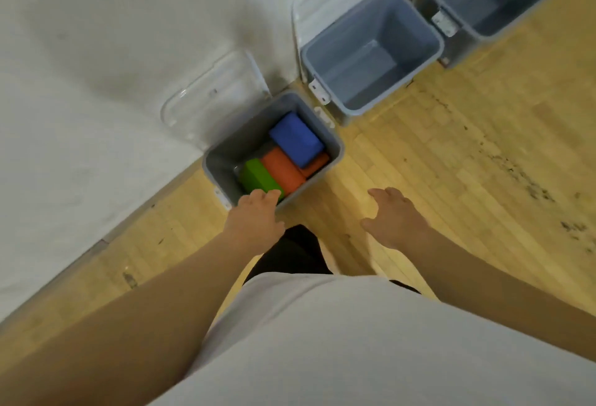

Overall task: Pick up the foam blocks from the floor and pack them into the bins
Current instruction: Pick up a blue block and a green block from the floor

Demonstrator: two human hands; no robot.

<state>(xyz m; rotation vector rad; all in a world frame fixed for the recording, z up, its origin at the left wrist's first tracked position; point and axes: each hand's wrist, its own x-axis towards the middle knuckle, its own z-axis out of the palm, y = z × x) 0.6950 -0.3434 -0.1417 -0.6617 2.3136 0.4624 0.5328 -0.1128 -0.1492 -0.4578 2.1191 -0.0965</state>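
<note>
Foam blocks (295,139), blue, orange and green, sit in the grey bin (222,157) just ahead of the left hand (256,215), whose loose fingers reach over its rim, gripping nothing. The right hand (392,215) hangs open and empty alongside; likely next, fetching more blocks for the empty bins (342,60) beyond.

The left grip (254,214) touches the green block (256,176) in the nearest bin (222,156), while the right grip (392,217) hangs spread-fingered above the floor (451,154).
</note>
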